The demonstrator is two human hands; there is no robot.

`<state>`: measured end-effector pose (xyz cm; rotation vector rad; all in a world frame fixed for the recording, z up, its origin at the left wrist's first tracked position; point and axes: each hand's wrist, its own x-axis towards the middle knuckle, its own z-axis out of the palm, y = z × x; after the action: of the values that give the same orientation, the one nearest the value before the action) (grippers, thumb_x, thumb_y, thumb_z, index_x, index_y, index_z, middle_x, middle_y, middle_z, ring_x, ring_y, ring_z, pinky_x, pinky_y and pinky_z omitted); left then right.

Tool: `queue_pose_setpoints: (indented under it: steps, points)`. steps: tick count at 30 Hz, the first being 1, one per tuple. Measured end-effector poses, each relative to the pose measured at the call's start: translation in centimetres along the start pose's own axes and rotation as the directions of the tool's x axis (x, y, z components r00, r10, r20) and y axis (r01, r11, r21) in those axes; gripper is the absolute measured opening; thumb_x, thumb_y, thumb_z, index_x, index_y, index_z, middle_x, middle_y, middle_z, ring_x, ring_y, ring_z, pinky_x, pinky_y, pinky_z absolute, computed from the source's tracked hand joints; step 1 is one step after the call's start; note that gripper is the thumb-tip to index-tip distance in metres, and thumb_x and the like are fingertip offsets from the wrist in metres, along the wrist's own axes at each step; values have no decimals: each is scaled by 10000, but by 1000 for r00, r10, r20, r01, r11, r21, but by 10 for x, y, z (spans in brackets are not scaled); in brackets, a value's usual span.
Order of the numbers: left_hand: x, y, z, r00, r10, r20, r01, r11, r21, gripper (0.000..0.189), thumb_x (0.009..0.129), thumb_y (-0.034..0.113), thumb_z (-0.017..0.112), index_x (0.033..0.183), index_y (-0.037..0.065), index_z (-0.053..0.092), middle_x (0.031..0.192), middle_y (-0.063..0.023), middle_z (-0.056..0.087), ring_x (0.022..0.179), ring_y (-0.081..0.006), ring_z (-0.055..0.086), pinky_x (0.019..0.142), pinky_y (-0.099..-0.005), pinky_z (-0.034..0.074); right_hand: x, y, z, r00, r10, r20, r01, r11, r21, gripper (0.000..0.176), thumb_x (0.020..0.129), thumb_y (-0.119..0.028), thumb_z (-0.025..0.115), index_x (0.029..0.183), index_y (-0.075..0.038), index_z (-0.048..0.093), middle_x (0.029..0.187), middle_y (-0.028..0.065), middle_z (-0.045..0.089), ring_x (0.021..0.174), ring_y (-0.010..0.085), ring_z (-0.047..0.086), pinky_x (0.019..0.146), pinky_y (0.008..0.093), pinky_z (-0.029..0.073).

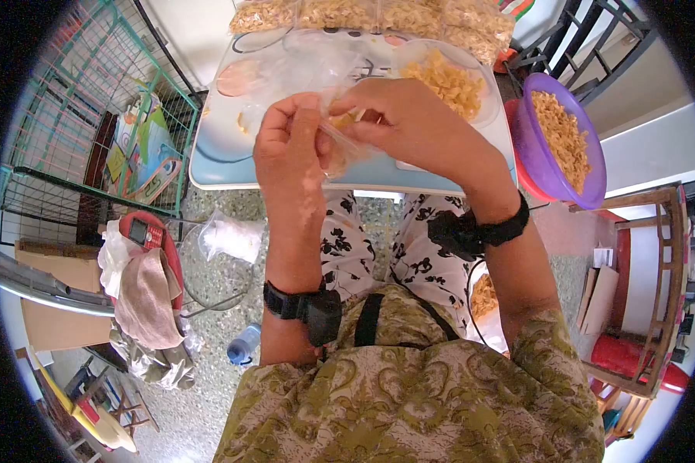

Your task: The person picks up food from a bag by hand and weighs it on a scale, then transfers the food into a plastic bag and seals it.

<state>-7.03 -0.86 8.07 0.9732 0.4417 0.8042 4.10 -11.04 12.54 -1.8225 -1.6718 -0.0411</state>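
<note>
Over the near edge of a small table (228,171), both hands are close together on a clear plastic bag (347,147). My left hand (292,143) pinches the plastic between thumb and fingers. Fingers of my right hand (390,123) are closed on the same bag just to the right. Some yellowish pieces show inside the bag below the fingers. Behind the hands lie more clear plastic bags (313,62). A clear tray of yellow pieces (448,85) rests on the table right of my right hand.
Filled bags (336,14) line the table's far side. A purple basin (538,143) of similar pieces stands at the right. A green wire cage (179,154) is at the left, above a red stool (174,266) with cloths and a phone. A blue bottle (243,345) lies on the floor.
</note>
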Motion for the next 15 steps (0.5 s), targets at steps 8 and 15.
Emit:
queue_pose_setpoints:
  steps: [8,15]
  points:
    - [8,9,-21,987,80,-137,-91,993,-73,153,911,182,606,934,33,579,645,5,511,529,-64,446,467,-211,359,-18,0,-35,961,141,-238,-146,989,-4,184,904,-106,554,1045,-19,636,907,39,649,724,89,614,655,230,492]
    - [9,11,-33,971,156,-184,-189,965,-181,151,908,184,614,938,47,557,692,11,518,579,-74,470,509,-222,391,-68,-16,13,965,248,-90,-258,959,-116,227,898,-63,511,1103,-5,592,1110,168,592,823,224,644,704,322,534]
